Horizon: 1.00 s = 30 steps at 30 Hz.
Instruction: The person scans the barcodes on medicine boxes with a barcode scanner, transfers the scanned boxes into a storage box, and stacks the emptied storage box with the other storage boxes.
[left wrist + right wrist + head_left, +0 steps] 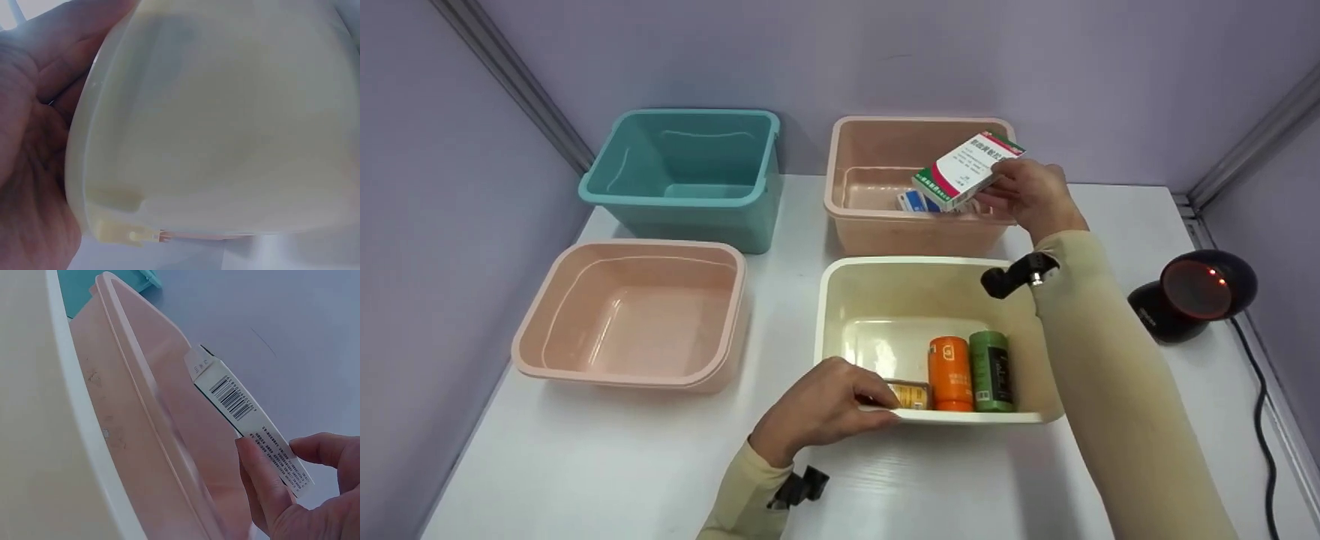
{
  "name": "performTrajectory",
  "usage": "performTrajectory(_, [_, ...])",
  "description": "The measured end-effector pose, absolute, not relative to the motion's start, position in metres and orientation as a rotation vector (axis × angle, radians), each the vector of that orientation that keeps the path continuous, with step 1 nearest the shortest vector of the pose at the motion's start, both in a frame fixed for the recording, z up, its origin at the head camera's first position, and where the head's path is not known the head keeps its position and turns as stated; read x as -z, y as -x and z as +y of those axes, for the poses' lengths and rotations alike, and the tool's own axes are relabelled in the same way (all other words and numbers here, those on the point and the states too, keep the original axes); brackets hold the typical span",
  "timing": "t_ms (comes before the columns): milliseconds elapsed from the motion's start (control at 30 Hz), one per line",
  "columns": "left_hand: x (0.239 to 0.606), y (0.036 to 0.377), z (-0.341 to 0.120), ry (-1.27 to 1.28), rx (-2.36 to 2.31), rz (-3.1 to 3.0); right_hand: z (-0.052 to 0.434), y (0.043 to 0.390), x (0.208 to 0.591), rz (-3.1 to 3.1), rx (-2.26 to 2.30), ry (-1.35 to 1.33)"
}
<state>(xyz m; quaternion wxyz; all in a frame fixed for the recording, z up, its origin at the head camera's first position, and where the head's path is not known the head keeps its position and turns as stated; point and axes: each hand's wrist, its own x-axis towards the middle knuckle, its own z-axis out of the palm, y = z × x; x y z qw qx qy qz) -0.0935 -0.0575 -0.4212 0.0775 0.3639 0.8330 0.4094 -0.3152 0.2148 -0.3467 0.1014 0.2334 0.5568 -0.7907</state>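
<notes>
1. Your right hand (1033,196) pinched the white-and-green rectangular cardboard box (969,171).
2. Below that pinched box stood the pink rectangular plastic bin (915,234).
3. Your left hand (829,405) gripped the cream rectangular plastic bin (915,292).

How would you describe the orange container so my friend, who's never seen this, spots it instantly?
Find the cream bin, whose near rim the left hand grips. Inside, along that near side, the orange container sits between a small yellowish box and a green container. Its bright orange body sets it apart from both.
</notes>
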Motion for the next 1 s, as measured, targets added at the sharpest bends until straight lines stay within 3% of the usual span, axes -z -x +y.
performTrajectory(1000, [0.420,0.089,-0.059,-1.112,-1.225,2.517,0.193,0.323,0.369,1.409,2.398,-0.835])
